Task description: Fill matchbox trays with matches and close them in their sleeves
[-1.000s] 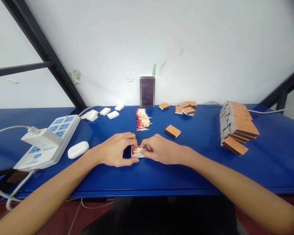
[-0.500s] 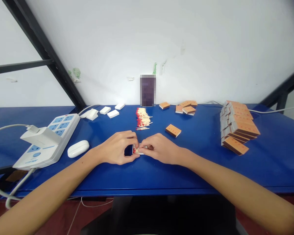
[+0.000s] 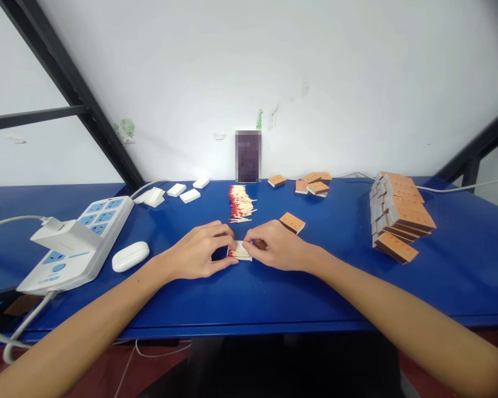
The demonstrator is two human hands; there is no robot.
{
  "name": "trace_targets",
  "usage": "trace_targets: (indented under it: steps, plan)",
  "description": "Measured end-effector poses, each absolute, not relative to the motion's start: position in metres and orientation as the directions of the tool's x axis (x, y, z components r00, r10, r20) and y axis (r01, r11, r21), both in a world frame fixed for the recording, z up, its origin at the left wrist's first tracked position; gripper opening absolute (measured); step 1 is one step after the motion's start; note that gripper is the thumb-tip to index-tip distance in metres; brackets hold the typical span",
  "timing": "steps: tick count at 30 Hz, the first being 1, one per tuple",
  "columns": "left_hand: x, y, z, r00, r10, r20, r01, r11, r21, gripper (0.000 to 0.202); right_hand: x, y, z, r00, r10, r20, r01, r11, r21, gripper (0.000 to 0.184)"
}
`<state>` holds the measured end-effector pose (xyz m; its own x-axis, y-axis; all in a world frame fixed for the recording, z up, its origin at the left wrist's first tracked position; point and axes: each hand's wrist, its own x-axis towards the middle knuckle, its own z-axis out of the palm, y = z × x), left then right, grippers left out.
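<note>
A small white matchbox tray (image 3: pixel 244 252) lies on the blue tabletop between my hands, with a few red-tipped matches (image 3: pixel 234 253) inside. My left hand (image 3: pixel 205 250) grips the tray's left end, thumb at the near side and fingers at the far side. At the tray's right end, the thumb and forefinger of my right hand (image 3: pixel 274 246) are pinched together; whatever is between them is hidden. Beyond the tray lies a pile of loose matches (image 3: pixel 239 203), heads to the left. An orange matchbox (image 3: pixel 292 222) sits just behind my right hand, partly covered by it.
Several white trays (image 3: pixel 176 190) lie at the back left, near a power strip (image 3: pixel 95 221) and a white oval case (image 3: pixel 130 256). Several orange matchboxes (image 3: pixel 317 188) rest at the back right. Farther right stands a stack of matchboxes (image 3: pixel 402 207). A blurred dark panel (image 3: pixel 248 156) is by the wall.
My right hand has shifted slightly right and up, uncovering more of the tray's inside. My left hand keeps its grip on the tray. The view has tilted slightly.
</note>
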<state>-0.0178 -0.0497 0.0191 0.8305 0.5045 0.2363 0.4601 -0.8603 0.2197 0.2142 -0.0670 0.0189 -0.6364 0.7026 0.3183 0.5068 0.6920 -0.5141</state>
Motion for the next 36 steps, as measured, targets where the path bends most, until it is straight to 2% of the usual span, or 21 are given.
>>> trace_targets:
  steps: [4, 14, 21, 25, 30, 36]
  plan:
    - [-0.017, -0.048, 0.018, 0.813, 0.517, 0.266, 0.488, -0.856, 0.172, 0.028, 0.214, -0.069, 0.021, -0.676, 0.689, 0.260, 0.519, 0.696, -0.496, 0.019]
    - [-0.019, -0.047, 0.016, 0.825, 0.498, 0.266, 0.480, -0.867, 0.136, 0.029, 0.214, -0.069, 0.019, -0.668, 0.676, 0.311, 0.482, 0.712, -0.511, 0.014]
    - [-0.019, -0.046, 0.015, 0.836, 0.487, 0.251, 0.467, -0.873, 0.137, 0.033, 0.214, -0.069, 0.019, -0.671, 0.667, 0.324, 0.490, 0.727, -0.481, 0.021]
    - [-0.018, -0.047, 0.016, 0.835, 0.495, 0.240, 0.467, -0.869, 0.166, 0.031, 0.216, -0.061, 0.015, -0.585, 0.727, 0.359, 0.560, 0.682, -0.470, 0.025]
    - [-0.013, -0.051, 0.018, 0.828, 0.517, 0.218, 0.469, -0.851, 0.236, 0.034, 0.219, -0.048, 0.009, -0.444, 0.841, 0.310, 0.717, 0.541, -0.440, 0.019]
    - [-0.014, -0.051, 0.016, 0.763, 0.597, 0.248, 0.511, -0.791, 0.336, 0.033, 0.220, -0.040, 0.006, -0.442, 0.866, 0.234, 0.804, 0.498, -0.323, 0.031]
